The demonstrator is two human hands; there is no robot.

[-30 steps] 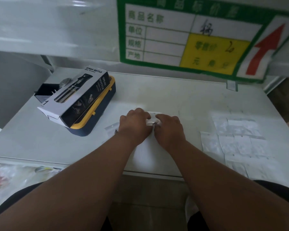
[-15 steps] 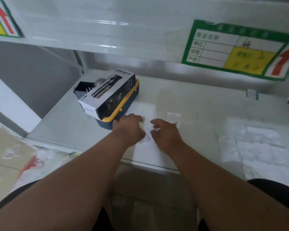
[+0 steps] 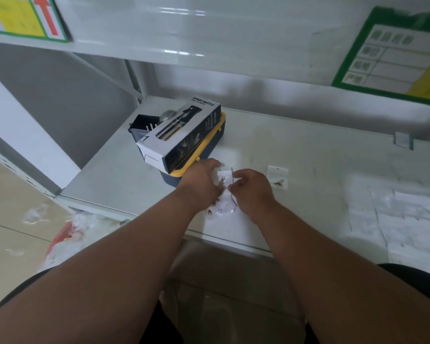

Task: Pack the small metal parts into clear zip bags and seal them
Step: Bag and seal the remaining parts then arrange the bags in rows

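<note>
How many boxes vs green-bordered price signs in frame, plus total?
Boxes: 3 (spray bottle box, blue box with yellow lid under it, black box behind)
Green-bordered price signs: 2 (upper left, upper right)
Total: 5

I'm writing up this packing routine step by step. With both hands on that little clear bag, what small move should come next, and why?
Probably drop the metal part into the bag. The left hand holds the small clear zip bag while the right hand pinches a metal part at its mouth. More loose parts wait on the shelf below.
</note>
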